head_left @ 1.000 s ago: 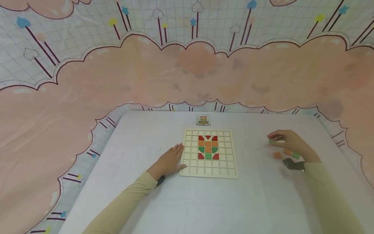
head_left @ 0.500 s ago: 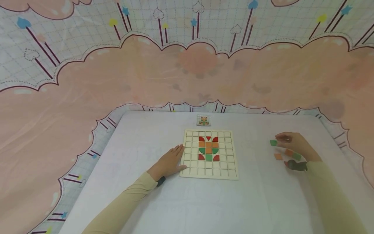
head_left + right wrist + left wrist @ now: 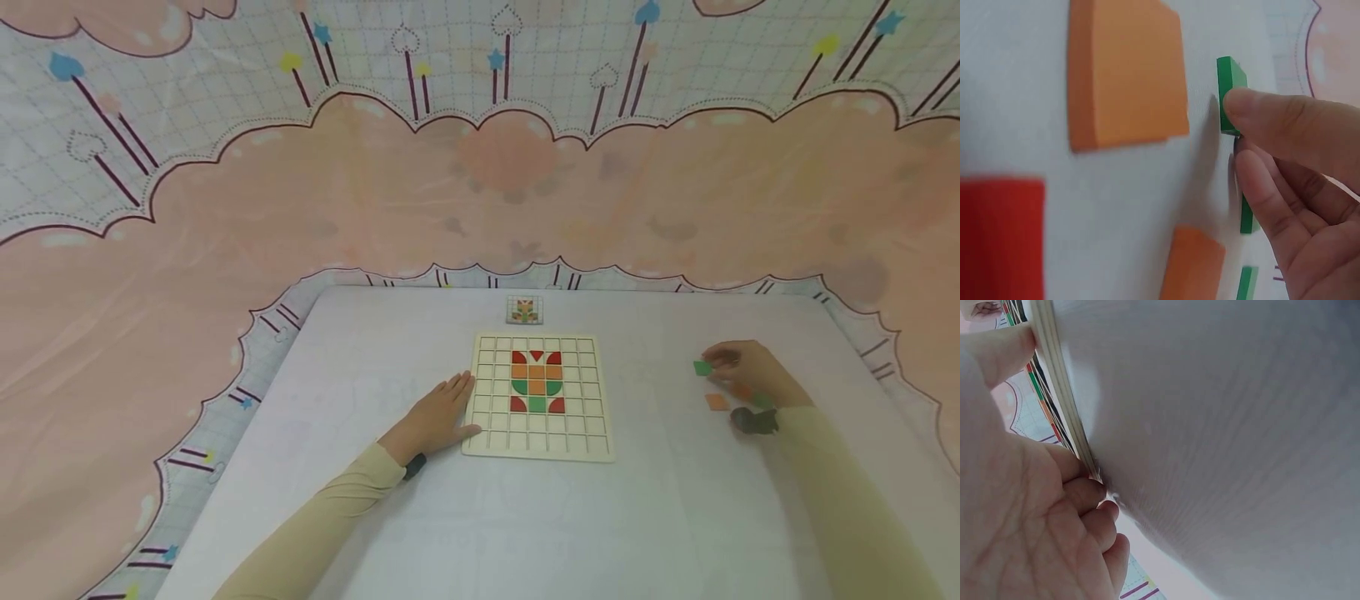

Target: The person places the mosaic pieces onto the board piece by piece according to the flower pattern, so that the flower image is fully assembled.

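Observation:
My left hand (image 3: 431, 421) lies against the left edge of the square cream grid board (image 3: 495, 437), its fingertips and thumb touching the rim. Red, orange and green tiles form a flower-like pattern in the board's middle columns. Over on the right, my right hand (image 3: 750, 367) has thumb and fingers at a small green tile (image 3: 702, 367). In the right wrist view the thumb presses on the green tile's (image 3: 1227, 87) face, and the other fingers curl behind it. The far side of this pinch is hidden.
A small pattern card (image 3: 524, 309) lies behind the board. Near my right hand are an orange tile (image 3: 717, 402), another orange tile (image 3: 1192, 265), a red piece (image 3: 1004, 237) and further green tiles (image 3: 1246, 215). A patterned cloth (image 3: 525, 192) hangs behind the table.
My right hand drew back to the right from the green tile, then its fingers came forward to it again. The left hand and the board stayed in place.

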`<state>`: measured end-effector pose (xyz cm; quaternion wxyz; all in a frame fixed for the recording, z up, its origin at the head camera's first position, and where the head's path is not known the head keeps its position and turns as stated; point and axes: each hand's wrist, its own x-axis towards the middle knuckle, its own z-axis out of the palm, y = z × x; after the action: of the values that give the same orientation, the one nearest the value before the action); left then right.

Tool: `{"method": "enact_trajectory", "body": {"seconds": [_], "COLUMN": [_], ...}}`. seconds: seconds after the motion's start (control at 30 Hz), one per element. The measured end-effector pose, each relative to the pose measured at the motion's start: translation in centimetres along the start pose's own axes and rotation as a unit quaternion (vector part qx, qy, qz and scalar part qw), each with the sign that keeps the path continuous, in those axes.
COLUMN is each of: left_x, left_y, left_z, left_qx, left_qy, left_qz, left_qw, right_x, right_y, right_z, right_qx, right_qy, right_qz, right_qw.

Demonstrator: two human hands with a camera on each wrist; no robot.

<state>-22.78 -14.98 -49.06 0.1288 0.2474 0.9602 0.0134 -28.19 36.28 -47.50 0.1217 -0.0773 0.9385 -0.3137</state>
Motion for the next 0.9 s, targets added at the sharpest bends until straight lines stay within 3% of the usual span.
{"method": "enact_trajectory", "body": {"seconds": [0.2, 0.57, 0.9], "left_x": [0.1, 0.0, -0.1], "left_y": [0.0, 0.0, 0.0], "left_z": [-0.2, -0.1, 0.0], "left_qx": [0.003, 0.002, 0.006], "left_qy": [-0.001, 0.000, 0.003], "left_qz": [0.001, -0.004, 0.001], "left_qw": [1.0000, 1.0000, 1.0000], "right_x": [0.6, 0.5, 0.1], "right_y": [-0.2, -1.2, -1.4], "right_z": [0.4, 0.9, 1.2], "right_qx": [0.013, 0.003, 0.003], "right_qy": [-0.008, -0.023, -0.018], "right_qz": [-0.016, 0.015, 0.005], "right_qw": [1.000, 1.000, 1.000]}}
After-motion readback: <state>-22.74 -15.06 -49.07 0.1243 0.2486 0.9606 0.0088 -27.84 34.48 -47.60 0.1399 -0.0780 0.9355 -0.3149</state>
